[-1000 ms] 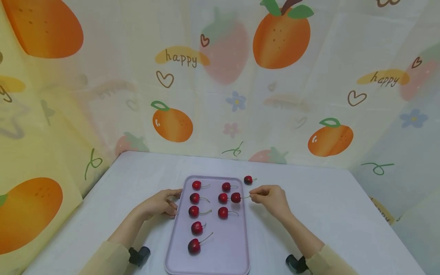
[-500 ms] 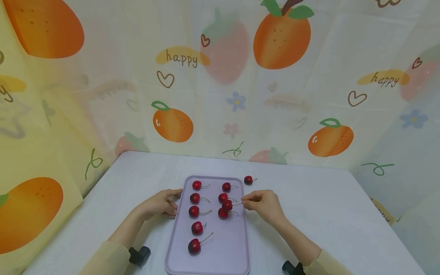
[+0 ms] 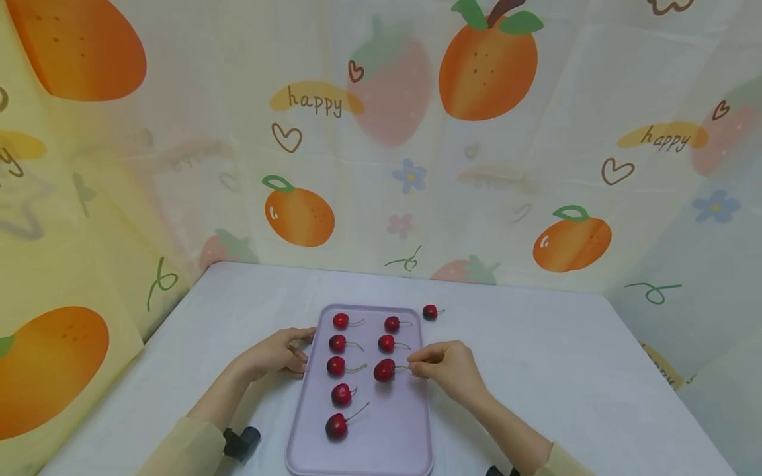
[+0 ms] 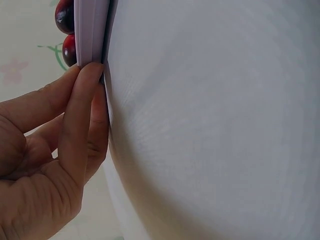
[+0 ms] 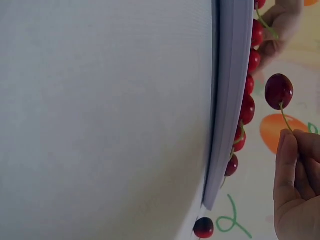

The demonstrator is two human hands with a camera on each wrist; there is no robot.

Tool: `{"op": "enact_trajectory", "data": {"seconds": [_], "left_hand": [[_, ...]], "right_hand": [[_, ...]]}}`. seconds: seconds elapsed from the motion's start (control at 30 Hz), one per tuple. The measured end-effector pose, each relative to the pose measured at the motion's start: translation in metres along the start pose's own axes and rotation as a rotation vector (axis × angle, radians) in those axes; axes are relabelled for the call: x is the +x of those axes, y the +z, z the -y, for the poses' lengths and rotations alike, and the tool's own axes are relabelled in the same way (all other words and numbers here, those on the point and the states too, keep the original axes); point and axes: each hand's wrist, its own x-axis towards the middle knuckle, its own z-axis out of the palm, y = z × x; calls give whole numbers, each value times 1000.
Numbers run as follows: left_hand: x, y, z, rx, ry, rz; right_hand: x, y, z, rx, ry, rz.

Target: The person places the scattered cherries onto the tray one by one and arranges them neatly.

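A lilac tray (image 3: 357, 456) bears two columns of red cherries with green stems. My right hand (image 3: 448, 371) pinches a cherry (image 3: 383, 371) by its stem, over the tray's right side. In the right wrist view this held cherry (image 5: 279, 91) hangs above the level of the tray, its stem between thumb and finger. From the head it overlaps and hides the lowest cherry of the right column. My left hand (image 3: 278, 354) holds the tray's left edge; in the left wrist view the left hand (image 4: 60, 145) has its fingertips at the tray wall (image 4: 91, 35).
One loose cherry (image 3: 430, 312) lies on the white table (image 3: 536, 370), just beyond the tray's upper right corner. The left column of cherries (image 3: 336, 426) reaches further toward me than the right one. A fruit-printed curtain (image 3: 381, 198) stands behind the table.
My right hand has brought the held cherry toward me and slightly left, from beside the second cherry of the right column to over the third. My left hand has stayed put.
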Motion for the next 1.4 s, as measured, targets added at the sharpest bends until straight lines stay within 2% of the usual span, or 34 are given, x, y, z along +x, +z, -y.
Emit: {"op": "enact_trajectory", "data": {"seconds": [0.33, 0.7, 1.4], "left_hand": [[0, 0, 1, 13, 4, -7], [0, 0, 2, -26, 16, 8], [1, -1, 3, -10, 16, 5]], "right_hand": [[-1, 7, -8, -44, -49, 33], [1, 6, -16, -102, -63, 72], [6, 5, -23, -131, -37, 98]]}}
